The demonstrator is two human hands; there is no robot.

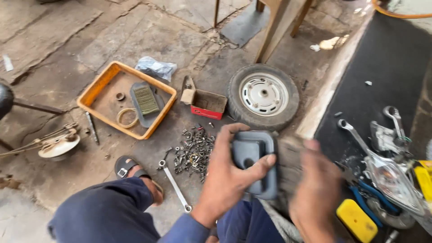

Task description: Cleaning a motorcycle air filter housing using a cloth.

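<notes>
My right hand (315, 189) is smeared by motion blur, so I cannot tell what its fingers hold. My left hand (229, 171) covers part of the grey plastic part (253, 155). The heap of nuts and bolts (194, 150) is too small to sort. The picture's edge cuts off the yellow-and-blue tools (360, 216) and the wooden legs (279, 22).

Soft, even daylight fills the scene, brightest toward the top right, where the pale curb (330, 83) glares slightly. Shadows are faint and diffuse. The right hand (315, 193) is smeared by motion blur, the left hand (229, 173) slightly soft. The floor (67, 40) looks reasonably sharp, with mild wide-angle stretching near the edges.
</notes>
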